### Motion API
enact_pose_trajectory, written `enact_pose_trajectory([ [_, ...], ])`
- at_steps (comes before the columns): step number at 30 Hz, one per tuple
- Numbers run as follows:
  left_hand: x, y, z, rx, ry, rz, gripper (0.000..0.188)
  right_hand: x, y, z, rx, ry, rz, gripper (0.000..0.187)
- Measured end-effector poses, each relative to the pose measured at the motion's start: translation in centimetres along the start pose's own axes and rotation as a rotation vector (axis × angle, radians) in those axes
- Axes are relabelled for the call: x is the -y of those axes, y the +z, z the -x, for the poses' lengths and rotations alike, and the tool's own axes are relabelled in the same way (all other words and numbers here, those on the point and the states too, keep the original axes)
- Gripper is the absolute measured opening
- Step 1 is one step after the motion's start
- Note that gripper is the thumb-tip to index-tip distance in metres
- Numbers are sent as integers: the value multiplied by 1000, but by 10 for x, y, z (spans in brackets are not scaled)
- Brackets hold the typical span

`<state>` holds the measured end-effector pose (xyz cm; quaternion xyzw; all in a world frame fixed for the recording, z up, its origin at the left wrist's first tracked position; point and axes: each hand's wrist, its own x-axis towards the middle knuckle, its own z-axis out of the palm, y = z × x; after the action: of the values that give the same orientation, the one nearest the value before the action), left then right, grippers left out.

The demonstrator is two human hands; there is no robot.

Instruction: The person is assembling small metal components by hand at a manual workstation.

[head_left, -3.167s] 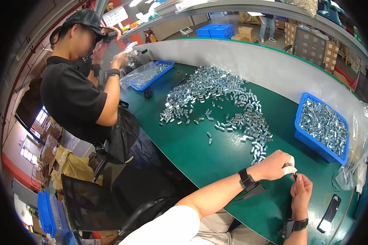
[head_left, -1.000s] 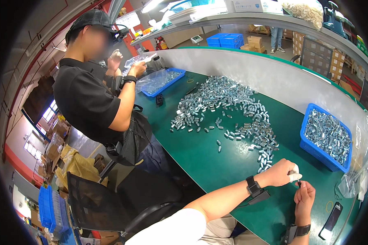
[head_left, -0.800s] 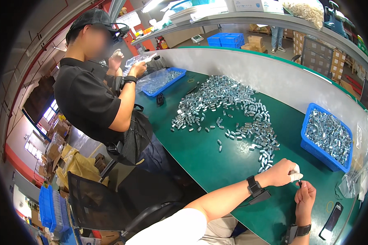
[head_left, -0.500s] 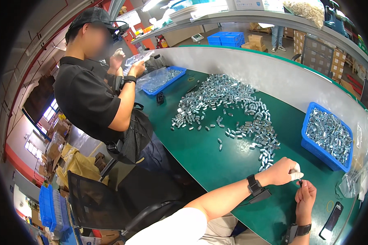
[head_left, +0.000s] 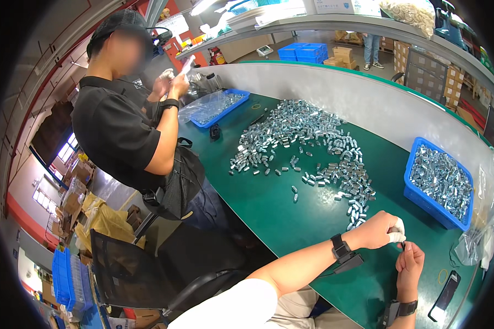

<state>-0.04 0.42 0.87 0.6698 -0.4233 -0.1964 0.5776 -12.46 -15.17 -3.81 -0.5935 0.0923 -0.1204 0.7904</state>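
Over the near right part of the green table, my two hands meet almost fingertip to fingertip. My left hand (head_left: 380, 230) is closed, with white coverings on its fingertips; what it pinches, if anything, is hidden. Just below it, my right hand (head_left: 410, 264) pinches a small dark slim piece (head_left: 403, 246), too small to name. A loose pile of shiny metal hex pieces (head_left: 307, 129) spreads over the table beyond my hands, its tail ending close to my left wrist. To the right, a blue bin (head_left: 437, 208) is filled with similar metal pieces.
A phone (head_left: 444, 296) and a rubber band (head_left: 443, 276) lie right of my right hand. Clear plastic bags (head_left: 472, 247) sit beside the bin. At the far left a co-worker (head_left: 123, 120) stands by a blue tray (head_left: 239, 101). A low grey partition (head_left: 368, 109) runs behind the table.
My hands stay in nearly the same place. The co-worker's hands have moved slightly left and up, with a light-coloured flat thing now held upright.
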Motion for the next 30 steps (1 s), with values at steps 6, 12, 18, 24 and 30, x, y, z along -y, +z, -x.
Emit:
enact_pose_trajectory([
  [6,3,0,0,-26,30,-139,23,-1,0,0,-2,-6,54,31],
  [12,12,4,-2,-76,92,-265,38,-2,-2,-1,15,-13,117,31],
  [18,9,4,-2,-74,10,-267,48,1,-2,0,20,-18,149,30],
  [24,12,2,-5,-121,-75,-111,49,3,3,1,-6,5,74,29],
  [30,9,1,-5,-120,-173,40,46,4,4,1,-3,19,46,29],
])
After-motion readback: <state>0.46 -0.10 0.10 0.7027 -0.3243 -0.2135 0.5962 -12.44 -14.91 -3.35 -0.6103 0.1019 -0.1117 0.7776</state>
